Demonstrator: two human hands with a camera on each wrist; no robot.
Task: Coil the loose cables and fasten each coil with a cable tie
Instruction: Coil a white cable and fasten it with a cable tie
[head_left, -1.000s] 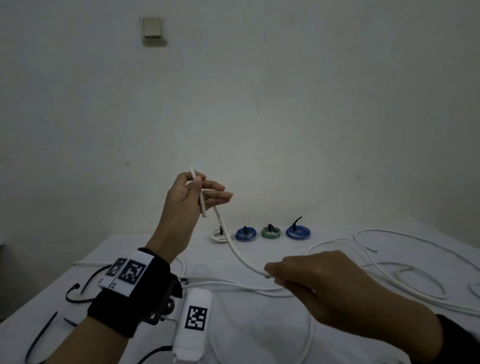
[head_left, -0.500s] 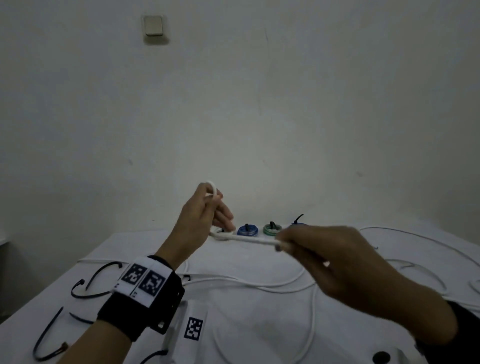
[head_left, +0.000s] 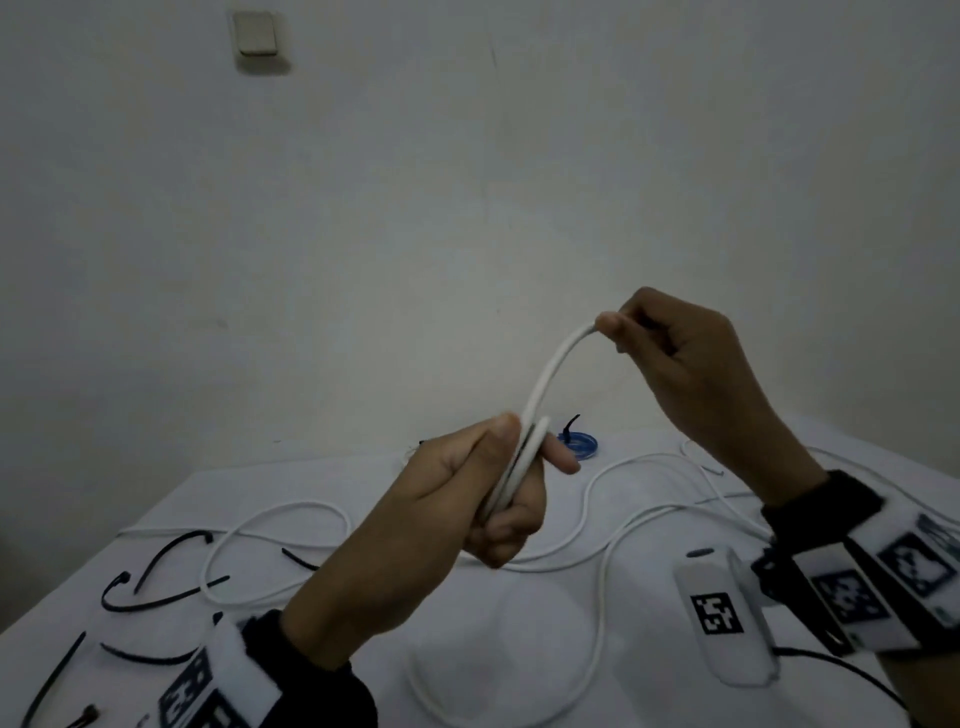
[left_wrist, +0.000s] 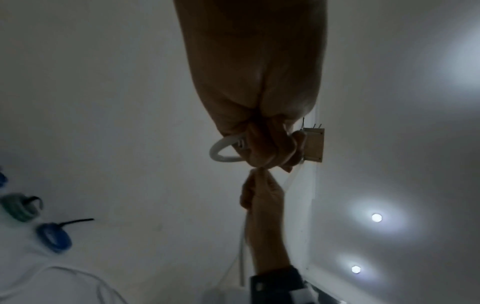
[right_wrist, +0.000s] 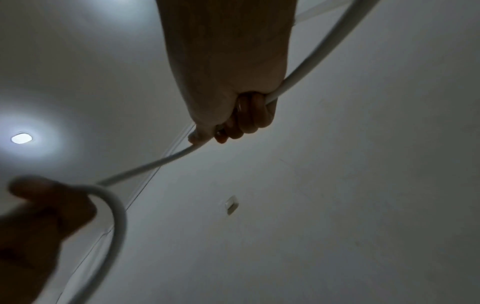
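Left hand (head_left: 457, 499), raised above the table (head_left: 519, 613): fingers curled round a small loop of the white cable (head_left: 550, 374), thumb pressed on top, first finger extended past the loop. Right hand (head_left: 680, 364), higher and to the right, well clear of the table: thumb and fingers pinch the same cable; a short arc runs between the two hands. Rest of the cable hangs to the table and lies in loose bends across its middle and right side. Blue coil (head_left: 579, 444), tied, sits at the far edge near the wall, just behind the left hand. Loose black cable ties (head_left: 156, 597) lie near the left edge. Bare cloth shows between the wrists
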